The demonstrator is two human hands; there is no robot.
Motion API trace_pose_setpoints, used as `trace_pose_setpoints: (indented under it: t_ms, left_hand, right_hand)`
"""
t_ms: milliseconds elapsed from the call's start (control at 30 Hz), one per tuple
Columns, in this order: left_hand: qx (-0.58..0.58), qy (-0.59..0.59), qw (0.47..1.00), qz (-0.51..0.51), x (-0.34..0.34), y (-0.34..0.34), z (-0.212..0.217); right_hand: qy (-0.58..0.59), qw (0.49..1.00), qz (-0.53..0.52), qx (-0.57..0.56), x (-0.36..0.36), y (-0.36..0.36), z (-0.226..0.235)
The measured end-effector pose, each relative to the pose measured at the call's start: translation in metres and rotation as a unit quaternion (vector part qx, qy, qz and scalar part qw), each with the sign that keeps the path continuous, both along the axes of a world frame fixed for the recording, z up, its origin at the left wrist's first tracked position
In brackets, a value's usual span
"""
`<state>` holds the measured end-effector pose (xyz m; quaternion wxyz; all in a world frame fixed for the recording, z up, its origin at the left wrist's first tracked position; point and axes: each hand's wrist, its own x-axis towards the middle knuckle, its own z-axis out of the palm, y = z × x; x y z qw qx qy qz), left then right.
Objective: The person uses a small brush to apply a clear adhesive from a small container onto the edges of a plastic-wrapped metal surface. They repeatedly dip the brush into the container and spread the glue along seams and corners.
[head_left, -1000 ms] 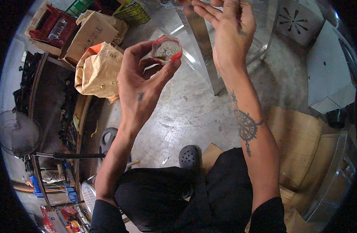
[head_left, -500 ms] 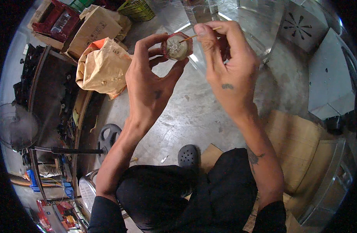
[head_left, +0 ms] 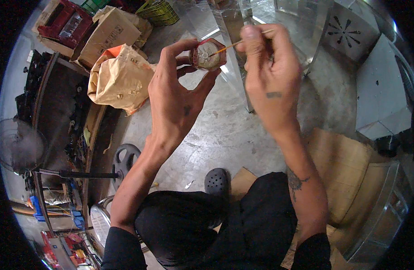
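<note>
My left hand (head_left: 173,101) holds up a small rounded piece (head_left: 206,56) with reddish sides and a pale grey face bearing a raised, flower-like pattern. The thumb and fingers curl round its edge. Pinched between the thumb and fingers of my right hand (head_left: 274,83) is a thin orange-brown stick (head_left: 229,46), perhaps a fine paintbrush. Its dark tip reaches the pale face, near the middle of the pattern; whether it touches I cannot tell. My right hand is slightly blurred.
Beyond my hands stands a shiny metal frame (head_left: 229,31). A crumpled brown paper bag (head_left: 119,81), a cardboard box (head_left: 110,40) and a red crate (head_left: 65,24) are at the left. Cardboard (head_left: 337,171) and a grey metal box (head_left: 382,90) lie to the right. A fan (head_left: 20,146) is at far left.
My right hand has moved a little to the right and back, with more of the stick showing. My left hand and the rounded piece have shifted slightly right, the piece tilting a little.
</note>
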<state>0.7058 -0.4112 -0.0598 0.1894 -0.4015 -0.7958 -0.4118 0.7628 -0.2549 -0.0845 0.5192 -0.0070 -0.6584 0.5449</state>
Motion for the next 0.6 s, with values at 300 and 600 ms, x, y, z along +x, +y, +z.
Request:
trace_pose_setpoints:
  t_ms: [300,600]
  left_hand:
    - [0.036,-0.117,0.992,0.01,0.0,-0.001,-0.003]
    - [0.033,-0.103,0.994,0.009,0.006,-0.004,-0.003]
  right_hand:
    - [0.115,0.95,0.113,-0.266,-0.026,0.011,0.005]
    - [0.181,0.931,0.126,-0.292,-0.045,0.008,0.008]
